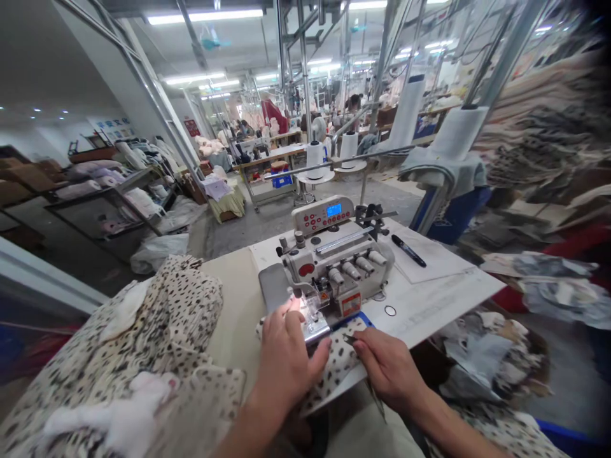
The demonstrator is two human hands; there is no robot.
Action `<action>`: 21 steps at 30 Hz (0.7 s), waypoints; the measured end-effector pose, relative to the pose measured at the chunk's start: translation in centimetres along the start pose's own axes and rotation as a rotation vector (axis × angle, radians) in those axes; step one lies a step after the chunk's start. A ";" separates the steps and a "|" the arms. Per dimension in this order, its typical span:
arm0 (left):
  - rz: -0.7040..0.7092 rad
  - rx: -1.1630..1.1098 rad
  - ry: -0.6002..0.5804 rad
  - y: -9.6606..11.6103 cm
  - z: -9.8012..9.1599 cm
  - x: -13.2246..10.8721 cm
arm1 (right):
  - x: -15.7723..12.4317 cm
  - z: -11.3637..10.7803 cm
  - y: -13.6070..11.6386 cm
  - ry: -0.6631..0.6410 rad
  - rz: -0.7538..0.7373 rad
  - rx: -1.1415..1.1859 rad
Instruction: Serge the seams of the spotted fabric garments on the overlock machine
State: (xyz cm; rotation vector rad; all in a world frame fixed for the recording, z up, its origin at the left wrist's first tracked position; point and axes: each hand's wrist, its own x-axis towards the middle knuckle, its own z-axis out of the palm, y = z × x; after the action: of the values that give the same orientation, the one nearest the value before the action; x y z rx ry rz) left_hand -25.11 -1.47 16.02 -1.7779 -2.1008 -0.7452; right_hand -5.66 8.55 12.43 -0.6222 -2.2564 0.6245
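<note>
Cloth (pixel 340 356): black-spotted cream fabric at white metal sewing machine (pixel 329 257), seemingly partly done; spotted heap (pixel 184 312) apparently left
Left hand (pixel 286 346): thumb spread wide, over cloth
Right hand (pixel 389 362): gripping slim dark metal tool (pixel 350 339)

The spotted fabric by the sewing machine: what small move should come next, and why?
Perhaps draw the left hand back a little from the sewing machine: its fingers lie at the lit stitching area, while the right hand holds a slim tool over the spotted fabric.
</note>
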 end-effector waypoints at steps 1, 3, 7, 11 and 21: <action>-0.023 -0.010 -0.006 -0.4 -0.1 0.4 | 0.0 0.0 -0.3 -0.002 -0.011 0.050; -0.064 -0.063 -0.022 -1.3 -0.2 1.0 | -0.1 0.3 -1.0 -0.008 -0.033 0.142; -0.189 -0.260 -0.013 -3.5 -0.4 1.2 | 0.1 1.8 -2.7 -0.056 -0.085 0.239; -0.495 -0.445 0.107 -5.4 0.1 -0.7 | 0.9 3.5 -4.3 -0.073 -0.159 0.289; -0.823 -1.047 -0.253 -2.9 -3.1 -4.8 | 1.5 5.3 -6.2 0.075 -0.038 0.465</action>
State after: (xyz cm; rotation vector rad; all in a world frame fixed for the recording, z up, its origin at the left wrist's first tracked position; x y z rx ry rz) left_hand -27.34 -7.51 15.46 -1.2739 -2.9146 -2.2552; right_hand -12.00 3.31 13.52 -0.3618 -1.9510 1.0448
